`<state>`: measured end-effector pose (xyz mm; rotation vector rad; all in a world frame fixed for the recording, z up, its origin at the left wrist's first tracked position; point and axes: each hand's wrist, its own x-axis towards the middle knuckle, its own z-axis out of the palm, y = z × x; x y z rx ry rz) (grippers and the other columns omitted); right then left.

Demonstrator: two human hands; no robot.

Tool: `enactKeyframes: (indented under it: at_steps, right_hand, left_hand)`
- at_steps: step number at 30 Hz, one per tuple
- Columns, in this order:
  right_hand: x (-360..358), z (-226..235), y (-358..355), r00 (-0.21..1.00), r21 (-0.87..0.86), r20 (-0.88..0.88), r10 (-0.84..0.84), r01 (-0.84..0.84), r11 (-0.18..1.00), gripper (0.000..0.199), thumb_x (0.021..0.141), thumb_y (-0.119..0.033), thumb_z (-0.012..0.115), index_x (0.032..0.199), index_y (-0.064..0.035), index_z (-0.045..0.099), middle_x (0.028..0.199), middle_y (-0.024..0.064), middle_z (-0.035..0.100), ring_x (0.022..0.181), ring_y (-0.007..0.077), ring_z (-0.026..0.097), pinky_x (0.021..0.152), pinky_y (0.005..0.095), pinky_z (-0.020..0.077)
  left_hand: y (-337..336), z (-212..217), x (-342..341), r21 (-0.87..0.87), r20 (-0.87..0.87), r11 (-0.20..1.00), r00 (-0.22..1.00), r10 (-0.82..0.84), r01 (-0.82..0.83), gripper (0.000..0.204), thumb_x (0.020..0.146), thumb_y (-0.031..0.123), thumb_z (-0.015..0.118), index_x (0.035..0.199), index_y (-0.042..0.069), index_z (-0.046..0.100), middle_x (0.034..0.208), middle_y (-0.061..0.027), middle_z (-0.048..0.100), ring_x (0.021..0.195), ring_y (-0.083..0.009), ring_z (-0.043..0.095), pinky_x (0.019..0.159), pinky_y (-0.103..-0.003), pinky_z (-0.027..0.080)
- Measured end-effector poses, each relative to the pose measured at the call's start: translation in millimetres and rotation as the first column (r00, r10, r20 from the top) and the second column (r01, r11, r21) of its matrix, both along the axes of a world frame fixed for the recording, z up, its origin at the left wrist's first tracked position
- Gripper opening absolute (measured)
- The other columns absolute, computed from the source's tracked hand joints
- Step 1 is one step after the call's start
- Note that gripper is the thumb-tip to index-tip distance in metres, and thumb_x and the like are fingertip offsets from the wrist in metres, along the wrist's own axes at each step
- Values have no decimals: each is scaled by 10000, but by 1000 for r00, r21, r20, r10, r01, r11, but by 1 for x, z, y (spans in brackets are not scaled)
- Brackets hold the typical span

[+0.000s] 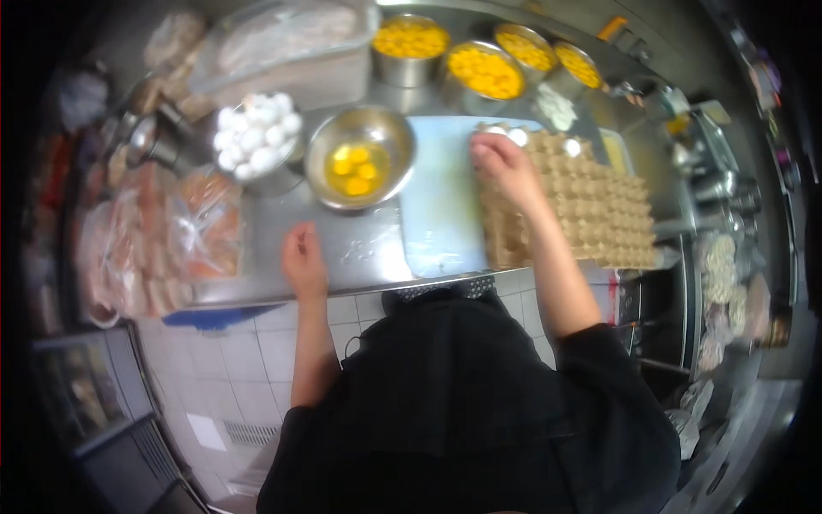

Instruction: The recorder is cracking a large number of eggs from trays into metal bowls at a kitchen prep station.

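My left hand (304, 261) hovers at the metal table's front edge with its fingers curled in and nothing showing in them. Up and right of it stands a steel bowl (401, 137) with several egg yolks (355, 169) in clear liquid. My right hand (509, 171) is over the left side of a brown cardboard egg tray (565, 188). Its fingers are bent together, and whatever they may hold is hidden. A few white eggs (518, 137) sit in the tray's far cups. A container piled with white eggs or eggshells (257, 137) stands left of the bowl.
A pale blue cutting board (441, 201) lies between bowl and tray. Steel pots of yellow yolks (485, 73) line the back. Bagged meat-like food (205, 223) lies at left, below a large plastic tub (287, 77). The metal table's front edge (360, 289) runs before me.
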<state>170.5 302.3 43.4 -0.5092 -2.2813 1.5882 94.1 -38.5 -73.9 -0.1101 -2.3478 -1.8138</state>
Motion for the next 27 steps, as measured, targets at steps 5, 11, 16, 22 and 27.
enactKeyframes:
  at_steps: [5,11,16,22,27]
  right_hand:
    - [40,8,26,989,-103,52,-141,146,984,231,957,-192,609,1128,-43,651,886,-12,659,727,65,566,637,227,469]
    - [32,-18,-4,989,-193,127,76,-51,980,278,950,-219,617,1195,-88,619,963,1,649,782,96,608,682,266,517]
    - [12,-26,-12,974,-240,146,176,-138,961,296,954,-217,601,1201,-56,587,975,43,633,806,127,626,653,276,530]
    - [-15,-14,-16,968,-243,249,19,44,969,395,962,-333,594,1198,-20,547,1036,103,627,761,163,649,618,295,552]
    - [-14,-17,-10,985,-345,171,19,42,937,406,966,-335,592,1121,36,540,878,97,622,625,145,631,514,263,537]
  left_hand:
    - [38,10,-31,61,-84,998,996,38,-33,269,971,282,593,1049,27,557,801,4,582,653,-61,514,565,-206,436]
    - [50,-21,-72,243,476,968,862,-177,64,302,966,266,533,1085,-9,494,839,-136,623,606,-221,638,400,-310,529]
    - [65,2,-66,253,354,967,928,-116,25,214,935,168,494,966,-39,538,825,-157,640,604,-233,658,473,-334,579]
    - [64,41,-53,132,272,989,958,-94,60,181,916,164,531,878,-10,563,741,-80,609,595,-146,597,497,-295,500]
    - [69,68,-42,105,223,985,962,-161,140,164,896,171,571,821,28,542,697,-40,560,592,-115,513,520,-282,430]
